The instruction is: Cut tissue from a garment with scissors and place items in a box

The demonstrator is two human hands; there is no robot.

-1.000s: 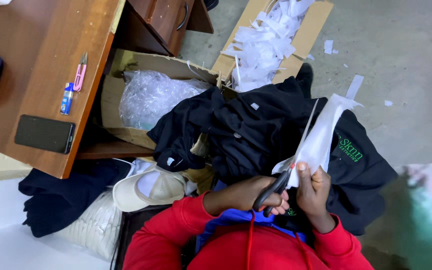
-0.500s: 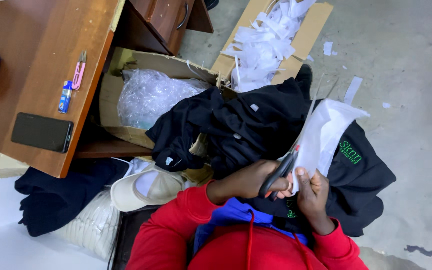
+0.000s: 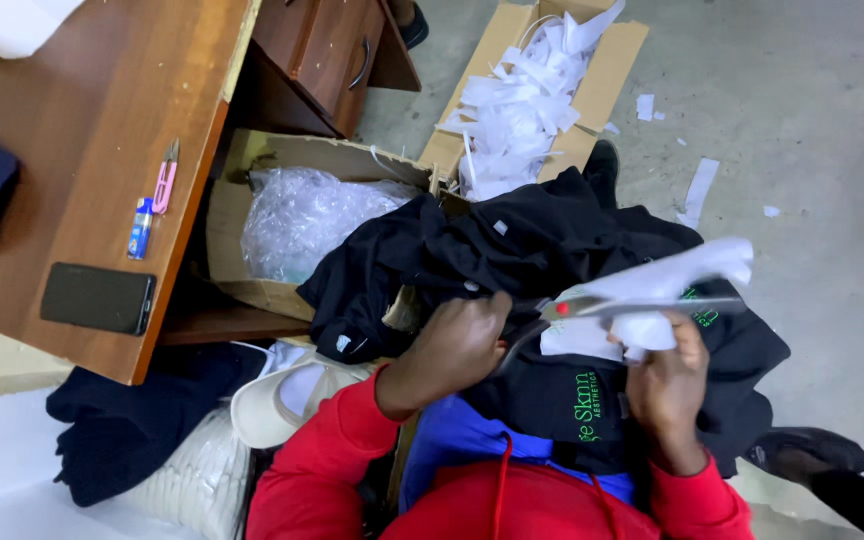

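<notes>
Above the black garment (image 3: 552, 250), the left hand (image 3: 457, 345) grips scissors (image 3: 612, 305) pointing rightward along white paper (image 3: 652, 290) pinched by the right hand (image 3: 667, 385).

A small garment workroom, by the look of it, part office and part packing corner; a wooden table (image 3: 82, 130) with drawers (image 3: 327, 50) carries a pink thread snipper (image 3: 164, 180), a small blue tube (image 3: 139, 228) and a dark phone (image 3: 98, 298); on the bare concrete floor (image 3: 812, 110) one cardboard box (image 3: 617, 60) is heaped with white paper offcuts (image 3: 517, 95), another (image 3: 242, 215) holds crumpled clear plastic wrap (image 3: 302, 215); black printed garments (image 3: 542, 240) lie piled over the sitter's lap, scissors (image 3: 592, 310) are at work on a white sheet (image 3: 667, 290), and more dark cloth (image 3: 122, 425) sits bundled by the table leg; loose paper scraps (image 3: 697, 190) dot the floor
</notes>
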